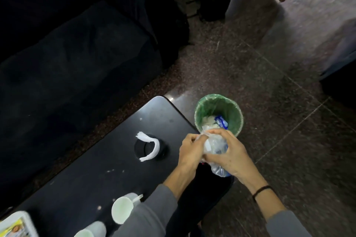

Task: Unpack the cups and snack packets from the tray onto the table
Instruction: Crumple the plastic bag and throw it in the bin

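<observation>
Our left hand (pixel 189 152) and right hand (pixel 231 158) grip a crumpled wrapper (pixel 214 145) just short of the bin (pixel 234 113). Dropped early, it may miss; our sleeve (pixel 150 215) could topple the cup (pixel 121 211).

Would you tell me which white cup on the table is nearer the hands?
The cup fully in view; the other cup, farther left, is cut off at the bottom edge.
</observation>
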Demonstrator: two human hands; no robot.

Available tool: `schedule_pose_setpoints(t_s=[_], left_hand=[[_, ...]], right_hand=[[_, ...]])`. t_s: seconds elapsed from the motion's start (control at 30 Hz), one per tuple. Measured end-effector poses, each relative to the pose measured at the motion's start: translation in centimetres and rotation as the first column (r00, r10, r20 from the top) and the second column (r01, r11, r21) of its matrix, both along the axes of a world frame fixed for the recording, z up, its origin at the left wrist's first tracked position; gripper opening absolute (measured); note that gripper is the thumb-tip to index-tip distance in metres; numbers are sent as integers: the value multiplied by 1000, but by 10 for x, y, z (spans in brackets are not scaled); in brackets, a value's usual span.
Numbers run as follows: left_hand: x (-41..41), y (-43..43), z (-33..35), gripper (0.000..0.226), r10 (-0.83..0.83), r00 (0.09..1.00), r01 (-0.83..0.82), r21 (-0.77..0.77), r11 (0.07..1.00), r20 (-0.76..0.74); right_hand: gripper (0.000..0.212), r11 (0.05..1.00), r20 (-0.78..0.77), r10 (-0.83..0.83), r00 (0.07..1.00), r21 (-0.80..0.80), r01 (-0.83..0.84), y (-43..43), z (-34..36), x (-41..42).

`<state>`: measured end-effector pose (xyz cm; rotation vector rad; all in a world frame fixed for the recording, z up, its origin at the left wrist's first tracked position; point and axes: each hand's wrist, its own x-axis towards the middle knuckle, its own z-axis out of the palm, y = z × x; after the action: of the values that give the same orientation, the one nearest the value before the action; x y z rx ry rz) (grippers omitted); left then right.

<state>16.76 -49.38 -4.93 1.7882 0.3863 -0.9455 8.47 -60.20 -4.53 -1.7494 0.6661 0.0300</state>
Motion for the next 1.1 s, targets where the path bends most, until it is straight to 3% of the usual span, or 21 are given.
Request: schedule_pose_setpoints(t_s=[0.13, 0.27, 0.37, 0.53, 0.73, 0.87, 1.1], left_hand=[[9, -27, -14, 26, 25, 993, -39, -109, 993, -119], [21, -44, -29, 27, 8, 991, -24, -115, 993, -136], [32, -53, -42, 26, -33, 995, 26, -65, 998, -97], [45, -66, -64, 22, -21, 995, 17, -40, 999, -101], [42, -69, -83, 20, -11, 993, 6, -43, 999, -120], [42, -64, -81, 21, -9, 993, 7, -18, 1000, -119], [41, -51, -60, 15, -31, 993, 30, -11, 999, -114]], right_hand=[[44, 975, -74, -212, 975, -80, 206, -27, -29, 17], [39, 876, -156, -481, 863, -44, 480, -58, -63, 39], [40, 888, -160, -453, 877, -161, 430, -84, -90, 60], [49, 921, -410, -317, 855, -350, 174, -113, -132, 95], [50, 946, -507, -226, 832, -320, 62, -120, -157, 104], [46, 946, -463, -176, 869, -325, 18, -113, -156, 91], [30, 957, -409, -209, 888, -271, 100, -86, -136, 80]])
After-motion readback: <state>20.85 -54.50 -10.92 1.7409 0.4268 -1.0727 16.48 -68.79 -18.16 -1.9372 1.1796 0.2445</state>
